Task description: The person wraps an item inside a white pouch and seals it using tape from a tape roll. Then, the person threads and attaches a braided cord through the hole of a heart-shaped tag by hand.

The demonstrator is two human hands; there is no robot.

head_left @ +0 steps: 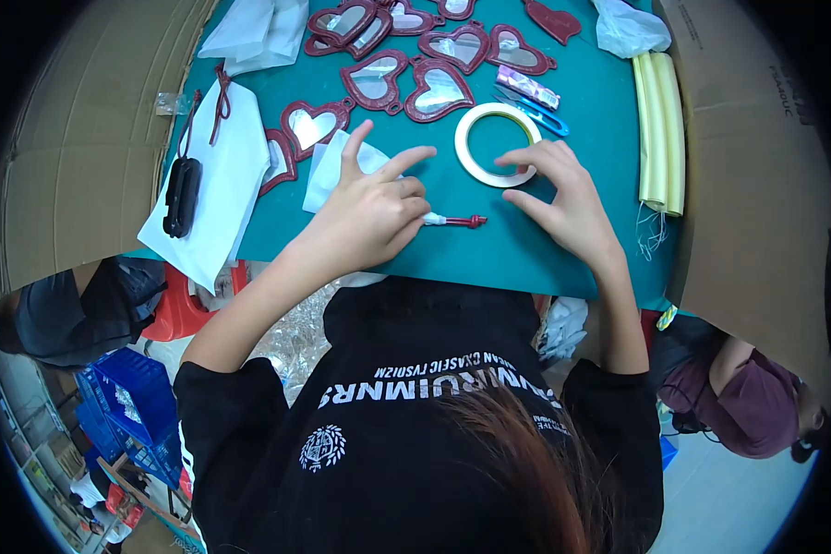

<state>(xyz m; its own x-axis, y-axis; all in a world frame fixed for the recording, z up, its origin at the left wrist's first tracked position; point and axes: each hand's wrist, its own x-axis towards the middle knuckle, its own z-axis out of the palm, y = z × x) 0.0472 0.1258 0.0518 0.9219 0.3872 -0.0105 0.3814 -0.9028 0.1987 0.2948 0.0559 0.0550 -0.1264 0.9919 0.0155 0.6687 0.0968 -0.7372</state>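
My left hand [374, 198] is above the front of the green table, two fingers stretched out and the others curled. From under the curled fingers sticks a dark red cord [466, 222] with a knotted end and a white wrapping near the hand. My right hand [568, 198] is open, thumb and fingers apart, with its fingertips over the near right edge of a tape roll [467, 159]. A white sheet [320, 182] lies partly hidden behind my left hand. Beyond are several dark red heart-shaped mirrors [439, 92].
Behind the tape are blue snips [549, 121] and a small purple patterned box [528, 86]. Yellow rolls [660, 134] lie at right. A black object with a cord [183, 196] rests on white paper [222, 175] at left. Cardboard walls [92, 129] flank the table; other people sit nearby.
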